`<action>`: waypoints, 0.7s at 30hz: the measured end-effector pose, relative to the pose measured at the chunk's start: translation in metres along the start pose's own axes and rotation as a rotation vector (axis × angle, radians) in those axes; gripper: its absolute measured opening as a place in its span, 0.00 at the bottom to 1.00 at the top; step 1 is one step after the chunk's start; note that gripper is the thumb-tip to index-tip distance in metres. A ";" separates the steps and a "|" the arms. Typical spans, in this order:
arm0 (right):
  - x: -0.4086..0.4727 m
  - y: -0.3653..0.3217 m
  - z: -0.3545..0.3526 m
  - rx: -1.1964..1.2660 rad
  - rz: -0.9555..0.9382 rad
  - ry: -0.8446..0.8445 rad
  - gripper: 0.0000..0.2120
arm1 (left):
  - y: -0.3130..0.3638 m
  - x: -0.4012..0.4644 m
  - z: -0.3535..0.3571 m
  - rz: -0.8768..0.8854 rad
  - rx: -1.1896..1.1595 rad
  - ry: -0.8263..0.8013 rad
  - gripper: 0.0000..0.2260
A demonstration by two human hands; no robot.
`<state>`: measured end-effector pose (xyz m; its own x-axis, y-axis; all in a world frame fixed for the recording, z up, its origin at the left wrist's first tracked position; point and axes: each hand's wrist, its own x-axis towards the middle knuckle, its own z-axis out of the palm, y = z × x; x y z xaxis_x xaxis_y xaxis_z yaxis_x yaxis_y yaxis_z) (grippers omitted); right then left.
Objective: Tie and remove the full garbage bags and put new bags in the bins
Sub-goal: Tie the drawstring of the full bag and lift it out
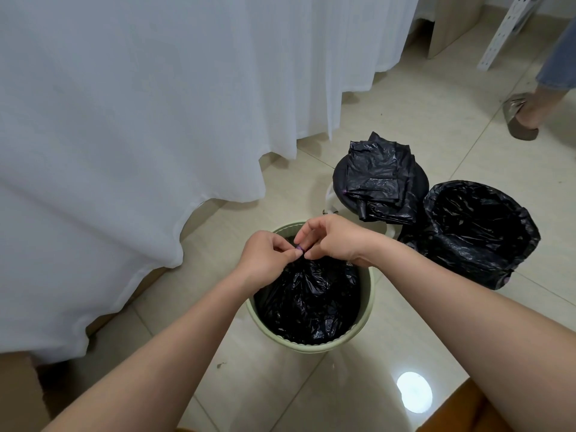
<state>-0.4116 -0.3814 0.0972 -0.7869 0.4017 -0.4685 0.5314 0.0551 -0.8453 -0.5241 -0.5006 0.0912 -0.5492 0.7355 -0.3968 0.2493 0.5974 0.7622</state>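
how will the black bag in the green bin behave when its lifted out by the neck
The black bag looks thin and crinkled, so it will probably sag and stretch. Both hands, left hand and right hand, pinch its gathered neck; glossy film may slip. Weight unknowable.

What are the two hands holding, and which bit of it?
Both the left hand and the right hand pinch the purple drawstring at the gathered top of the black garbage bag in the green bin.
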 end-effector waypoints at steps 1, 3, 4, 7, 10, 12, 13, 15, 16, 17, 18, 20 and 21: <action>0.000 -0.001 0.000 -0.092 -0.010 0.017 0.13 | 0.000 0.000 -0.002 -0.002 0.003 0.007 0.05; 0.001 -0.001 -0.003 -0.275 -0.017 0.031 0.10 | 0.001 0.000 -0.005 -0.012 0.017 0.017 0.07; 0.001 -0.001 -0.004 -0.338 -0.020 0.037 0.08 | 0.001 0.000 -0.006 -0.018 0.024 0.015 0.08; 0.001 0.001 -0.009 -0.514 -0.039 0.049 0.04 | -0.002 -0.001 -0.011 -0.049 0.007 -0.003 0.08; 0.000 0.005 -0.010 -0.598 -0.014 -0.001 0.02 | -0.006 -0.002 -0.016 -0.064 -0.012 -0.022 0.08; 0.000 0.008 -0.009 -0.625 0.003 -0.039 0.04 | -0.007 -0.003 -0.017 -0.063 -0.007 -0.033 0.08; 0.000 0.008 -0.009 -0.654 0.005 -0.048 0.04 | -0.008 -0.004 -0.017 -0.062 -0.001 -0.033 0.08; 0.000 0.007 -0.008 -0.721 -0.001 -0.030 0.03 | -0.010 -0.004 -0.018 -0.056 0.015 -0.029 0.08; 0.000 0.006 -0.008 -0.746 -0.003 0.009 0.04 | -0.011 -0.004 -0.019 -0.054 0.029 -0.024 0.08; 0.000 0.006 -0.009 -0.762 -0.001 0.074 0.06 | -0.013 -0.004 -0.020 -0.050 0.054 -0.018 0.08; 0.000 0.007 -0.011 -0.781 0.002 0.157 0.08 | -0.015 -0.004 -0.020 -0.044 0.092 -0.012 0.08; -0.002 0.010 -0.014 -0.831 0.000 0.295 0.10 | -0.019 -0.006 -0.020 -0.041 0.170 -0.009 0.08; -0.003 0.012 -0.015 -0.849 0.000 0.334 0.11 | -0.021 -0.007 -0.019 -0.045 0.192 -0.016 0.08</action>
<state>-0.3983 -0.3677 0.0922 -0.7256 0.6380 -0.2578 0.6875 0.6566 -0.3102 -0.5407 -0.5240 0.0876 -0.5507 0.7108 -0.4376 0.3734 0.6787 0.6324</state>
